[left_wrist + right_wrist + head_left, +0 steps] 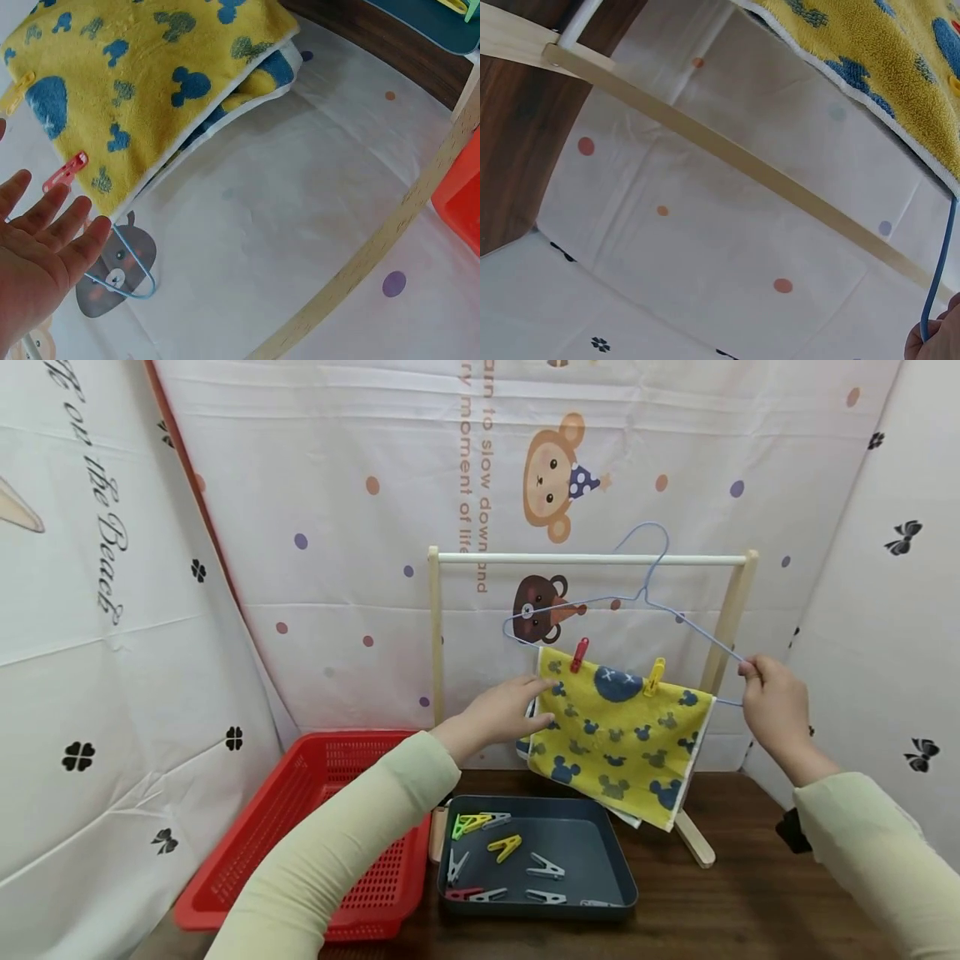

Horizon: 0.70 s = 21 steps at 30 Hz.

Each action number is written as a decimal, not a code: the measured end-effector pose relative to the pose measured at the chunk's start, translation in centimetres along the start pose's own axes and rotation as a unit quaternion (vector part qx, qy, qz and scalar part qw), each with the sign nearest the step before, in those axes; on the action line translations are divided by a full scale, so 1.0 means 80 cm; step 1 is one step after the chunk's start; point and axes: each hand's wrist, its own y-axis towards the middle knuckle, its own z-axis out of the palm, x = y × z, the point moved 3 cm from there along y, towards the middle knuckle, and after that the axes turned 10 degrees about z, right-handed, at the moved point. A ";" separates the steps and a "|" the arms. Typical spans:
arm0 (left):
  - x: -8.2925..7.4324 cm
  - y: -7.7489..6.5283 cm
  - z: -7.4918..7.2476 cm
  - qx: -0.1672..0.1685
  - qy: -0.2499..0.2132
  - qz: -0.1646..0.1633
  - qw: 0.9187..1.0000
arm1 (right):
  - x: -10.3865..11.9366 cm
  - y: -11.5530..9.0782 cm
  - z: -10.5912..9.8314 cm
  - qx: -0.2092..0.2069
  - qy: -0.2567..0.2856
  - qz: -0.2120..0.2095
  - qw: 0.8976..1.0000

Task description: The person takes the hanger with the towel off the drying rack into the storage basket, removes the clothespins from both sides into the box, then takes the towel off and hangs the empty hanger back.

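A yellow towel [611, 735] with blue and grey mouse-head shapes hangs folded over a blue wire hanger [600, 599]. A red clothespin [579, 656] and a yellow clothespin [655, 677] sit on its top edge. My right hand [777, 703] grips the hanger's right end; in the right wrist view its fingers [930, 337] curl round the wire. My left hand [510, 714] is at the towel's left edge with fingers extended; in the left wrist view the hand [45, 251] holds nothing. The hook loops over the rack's white rail [525, 559]; whether it rests there I cannot tell.
The wooden rack [437, 635] stands at the back of the brown table [720, 910]. In front lies a dark tray [577, 843] with several loose clothespins. A red basket [300, 793] stands at the left. Printed white cloth [337, 543] encloses the back and sides.
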 end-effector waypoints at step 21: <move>0.028 -0.045 -0.062 -0.086 0.011 0.001 0.996 | 0.021 -0.024 -0.013 0.025 0.015 -0.002 1.000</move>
